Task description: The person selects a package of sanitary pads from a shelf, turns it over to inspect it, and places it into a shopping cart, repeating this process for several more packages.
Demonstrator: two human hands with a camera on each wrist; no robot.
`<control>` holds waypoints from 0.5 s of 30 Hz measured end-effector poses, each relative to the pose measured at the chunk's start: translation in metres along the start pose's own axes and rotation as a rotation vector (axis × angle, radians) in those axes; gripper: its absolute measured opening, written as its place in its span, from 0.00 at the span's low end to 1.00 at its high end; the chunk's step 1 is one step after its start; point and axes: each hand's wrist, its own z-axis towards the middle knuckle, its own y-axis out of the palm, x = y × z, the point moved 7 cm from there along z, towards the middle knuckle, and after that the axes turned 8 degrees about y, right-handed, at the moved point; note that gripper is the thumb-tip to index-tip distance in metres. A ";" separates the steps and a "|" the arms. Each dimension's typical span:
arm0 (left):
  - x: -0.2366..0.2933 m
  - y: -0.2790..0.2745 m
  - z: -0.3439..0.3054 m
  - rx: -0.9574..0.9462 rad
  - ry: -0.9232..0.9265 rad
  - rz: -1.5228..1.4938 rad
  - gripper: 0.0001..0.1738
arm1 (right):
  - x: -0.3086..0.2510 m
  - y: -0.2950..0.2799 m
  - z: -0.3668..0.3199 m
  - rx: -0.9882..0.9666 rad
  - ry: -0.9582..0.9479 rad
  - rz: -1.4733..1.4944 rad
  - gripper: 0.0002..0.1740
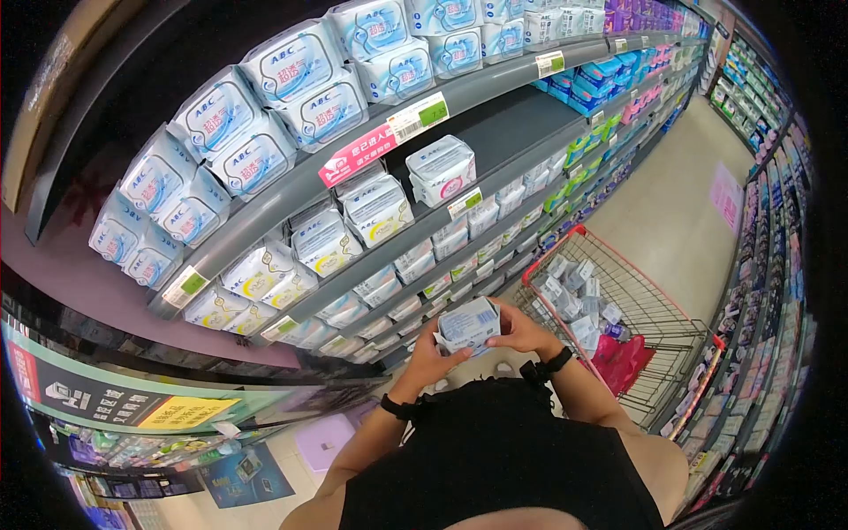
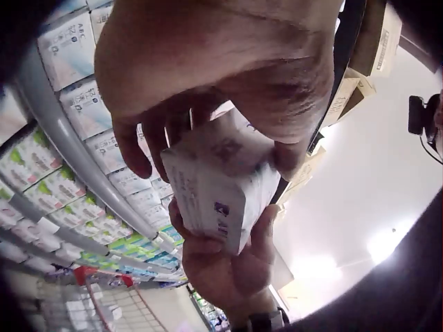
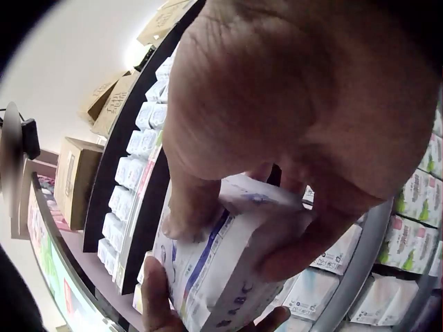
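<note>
Both hands hold a white ABC package [image 1: 470, 325] in front of the chest, its printed side facing up in the head view. The left hand [image 1: 430, 358] grips its left end, and the right hand [image 1: 521, 334] grips its right end with the thumb on the near edge. From the left wrist view, the package [image 2: 218, 183] sits between the left hand [image 2: 221, 69] above and the right hand [image 2: 232, 270] below. In the right wrist view, fingers of both hands press the sides of the package [image 3: 228, 263].
A shelf edge [image 1: 353, 146] with rows of ABC packages [image 1: 291, 62] curves along the left and ahead. A red-rimmed cart [image 1: 680, 353] holding grey-white packages [image 1: 574, 287] and a red item [image 1: 623, 360] stands at the right. Further shelves [image 1: 768, 291] line the aisle's right side.
</note>
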 end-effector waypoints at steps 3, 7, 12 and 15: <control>-0.002 0.010 0.008 -0.034 0.013 0.151 0.43 | 0.002 -0.011 -0.001 0.002 -0.010 -0.009 0.51; -0.001 0.026 0.014 0.002 0.116 0.159 0.41 | -0.008 -0.020 -0.002 0.065 -0.018 -0.132 0.50; 0.006 0.034 0.023 0.011 0.198 0.354 0.48 | -0.029 -0.021 -0.006 0.133 -0.026 -0.281 0.46; 0.019 0.041 0.022 -0.050 0.291 0.606 0.52 | -0.034 -0.018 -0.008 0.133 -0.050 -0.391 0.47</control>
